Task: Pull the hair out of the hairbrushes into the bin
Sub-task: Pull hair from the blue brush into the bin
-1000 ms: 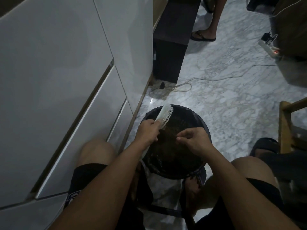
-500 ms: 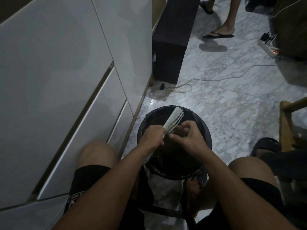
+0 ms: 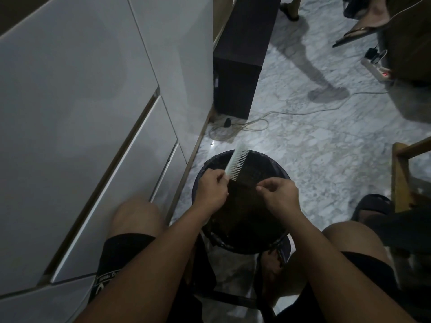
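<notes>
Pale wide-toothed comb (image 3: 236,164) gripped by left hand (image 3: 212,190) over black bin (image 3: 278,170), right hand (image 3: 278,194) fingertips pinched, contents unclear

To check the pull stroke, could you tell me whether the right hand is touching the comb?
Apart: the head view shows dark bin between the right hand and the comb.

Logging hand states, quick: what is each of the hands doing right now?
Left hand: grips the pale plastic comb.
Right hand: fingertips pinched together over the black round bin; hair cannot be told.
</notes>
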A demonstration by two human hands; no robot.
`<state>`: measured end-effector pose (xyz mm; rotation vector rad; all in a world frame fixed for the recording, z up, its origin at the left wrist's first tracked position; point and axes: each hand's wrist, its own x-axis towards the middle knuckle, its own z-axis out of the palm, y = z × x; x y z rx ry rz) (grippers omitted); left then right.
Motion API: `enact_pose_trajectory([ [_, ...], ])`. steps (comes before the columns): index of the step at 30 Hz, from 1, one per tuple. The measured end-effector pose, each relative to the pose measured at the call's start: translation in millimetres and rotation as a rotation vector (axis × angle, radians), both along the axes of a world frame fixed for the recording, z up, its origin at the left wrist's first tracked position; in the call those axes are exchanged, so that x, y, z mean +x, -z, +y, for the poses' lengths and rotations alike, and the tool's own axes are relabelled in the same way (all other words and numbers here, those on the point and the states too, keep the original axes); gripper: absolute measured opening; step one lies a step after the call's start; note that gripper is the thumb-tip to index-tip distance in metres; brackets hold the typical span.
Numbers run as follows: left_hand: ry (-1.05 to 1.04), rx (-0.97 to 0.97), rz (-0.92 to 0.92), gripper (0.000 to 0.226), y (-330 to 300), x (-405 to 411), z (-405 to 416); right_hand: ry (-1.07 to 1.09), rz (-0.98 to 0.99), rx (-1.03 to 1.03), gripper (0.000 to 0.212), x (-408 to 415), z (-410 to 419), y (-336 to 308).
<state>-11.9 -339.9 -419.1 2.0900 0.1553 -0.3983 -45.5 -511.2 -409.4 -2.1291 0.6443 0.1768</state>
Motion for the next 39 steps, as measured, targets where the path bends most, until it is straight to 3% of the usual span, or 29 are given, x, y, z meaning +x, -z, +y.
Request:
enact_pose_trajectory([
  [3, -0.09, -0.104, 0.052, 0.018, -6, 1, 3, 0.098, 0.053, -0.142, 0.011, -1, -8, -2],
  [7, -0.112, -0.218, 0.115, 0.011, -11, -2, 2, 0.07, 0.161, -0.201, 0.02, -3, -10, 1],
  [10, -0.075, -0.221, 0.134, 0.011, -9, -3, 1, -0.005, 0.049, 0.011, 0.057, -3, 0, 3],
  [13, -0.012, -0.24, 0.162, 0.019, -7, -6, -1, 0.006, -0.057, 0.374, 0.073, -1, 11, 0],
  [15, 0.025, -0.262, 0.181, 0.019, -5, -9, -2, 0.052, -0.064, 0.514, 0.068, 1, 13, 0],
  [21, 0.025, -0.296, 0.224, 0.022, -1, -7, -2, 0.093, -0.063, 0.591, 0.025, -1, 11, -7],
  [24, 0.027, -0.27, 0.223, 0.022, -1, -8, -3, 0.159, -0.035, 0.545, 0.026, 0, 9, -3],
  [30, -0.037, -0.284, 0.188, 0.013, -5, -6, -2, 0.163, -0.01, 0.359, 0.009, 0, 1, 0],
  [36, -0.058, -0.333, 0.194, 0.013, 0, -8, -3, 0.062, 0.12, 0.741, 0.022, -1, 10, 1],
  [39, -0.039, -0.338, 0.18, 0.008, 1, -6, -2, 0.067, 0.114, 0.749, 0.029, -3, 14, 1],
])
